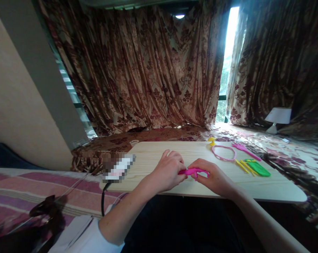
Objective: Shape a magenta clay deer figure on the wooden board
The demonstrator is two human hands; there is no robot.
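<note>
Both of my hands are pinched on one bright pink strip (190, 171) just above the near part of the table. My left hand (171, 168) grips its left end, the fingers bent over it and hiding that end. My right hand (210, 175) holds the other end between thumb and fingers, where the strip curves round into a small loop. A short piece of it hangs down between the hands. It looks soft, like modelling clay, but I cannot tell the material for certain.
On the pale wooden table (275, 189), to the right, lie a pink ring (223, 153), a pink hand-shaped stick (247, 151), several yellow sticks (243, 166), a green oval piece (259, 168) and a small yellow piece (211, 141). A blurred-out device (119, 168) with a black cable lies left.
</note>
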